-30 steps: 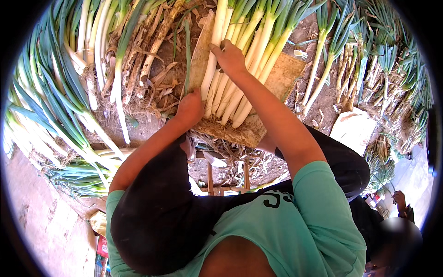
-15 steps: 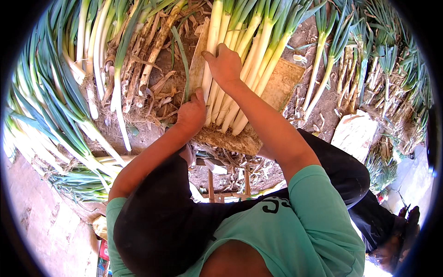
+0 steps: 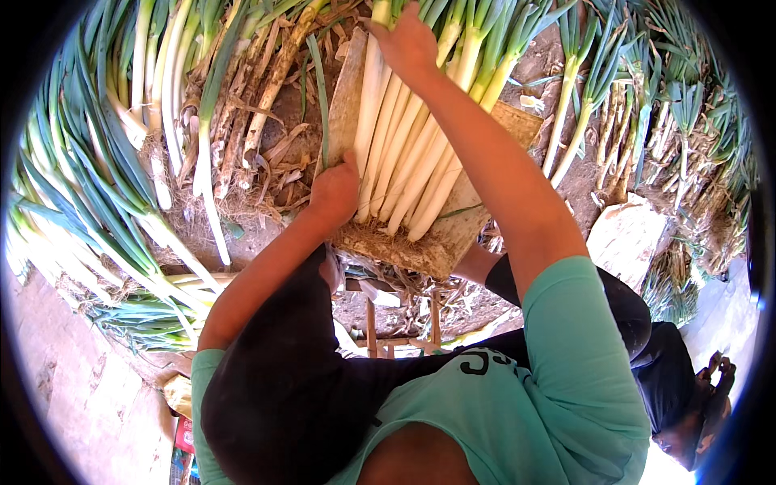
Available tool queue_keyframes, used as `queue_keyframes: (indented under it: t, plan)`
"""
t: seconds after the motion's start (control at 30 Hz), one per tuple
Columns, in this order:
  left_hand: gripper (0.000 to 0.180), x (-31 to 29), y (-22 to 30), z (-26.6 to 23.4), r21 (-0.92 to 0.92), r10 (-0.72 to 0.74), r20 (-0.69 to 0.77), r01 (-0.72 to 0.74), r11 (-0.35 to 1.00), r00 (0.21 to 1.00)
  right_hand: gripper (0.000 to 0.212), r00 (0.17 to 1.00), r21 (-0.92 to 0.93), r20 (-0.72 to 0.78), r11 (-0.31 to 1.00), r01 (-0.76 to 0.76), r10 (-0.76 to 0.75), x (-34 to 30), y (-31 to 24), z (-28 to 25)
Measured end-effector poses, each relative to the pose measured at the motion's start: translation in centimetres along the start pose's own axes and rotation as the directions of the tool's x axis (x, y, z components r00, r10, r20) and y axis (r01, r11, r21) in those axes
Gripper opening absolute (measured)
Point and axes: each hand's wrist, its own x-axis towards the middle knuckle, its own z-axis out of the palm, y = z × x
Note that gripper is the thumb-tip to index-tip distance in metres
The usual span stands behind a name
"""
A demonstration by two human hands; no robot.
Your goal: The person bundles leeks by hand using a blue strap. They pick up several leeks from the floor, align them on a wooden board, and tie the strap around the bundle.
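A row of leeks (image 3: 416,166) lies side by side on a worn wooden board (image 3: 408,259) in front of me, their roots toward me and green tops away. My left hand (image 3: 334,192) is beside the root end of the leftmost leek (image 3: 370,109), its fingers curled against the stalk. Farther up, where the stalks turn green, my right hand (image 3: 406,52) reaches over the row. Its thumb and fingers close round the upper part of the leftmost leek. Some fingertips are hidden by the hand.
Long piles of leeks (image 3: 97,186) fill the left side. More leeks and thin green bundles (image 3: 703,121) lie at the right, near a pale block (image 3: 630,234). Dry husks (image 3: 279,170) litter the ground. Below the board stands a wooden frame (image 3: 372,327) between my legs.
My right hand has slid away from me along the leeks toward their green tops. My left hand stays near the root end; the board has shifted slightly.
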Motion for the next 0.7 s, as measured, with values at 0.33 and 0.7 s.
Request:
queue_keyframes:
  t: [0.33, 0.7]
  plan:
    - [0.056, -0.1, -1.2, 2.0, -0.091, 0.02, -0.024, -0.022, 0.996, 1.0, 0.063, 0.989, -0.208, -0.018, 0.968, 0.142, -0.149, 3.1, 0.8, 3.3]
    - [0.074, -1.1, -0.3, 1.1, 0.192, 0.149, -0.169, -0.116, 0.974, 0.974, 0.068, 0.998, -0.152, 0.048, 0.987, 0.051, -0.044, 3.0, 0.6, 2.9]
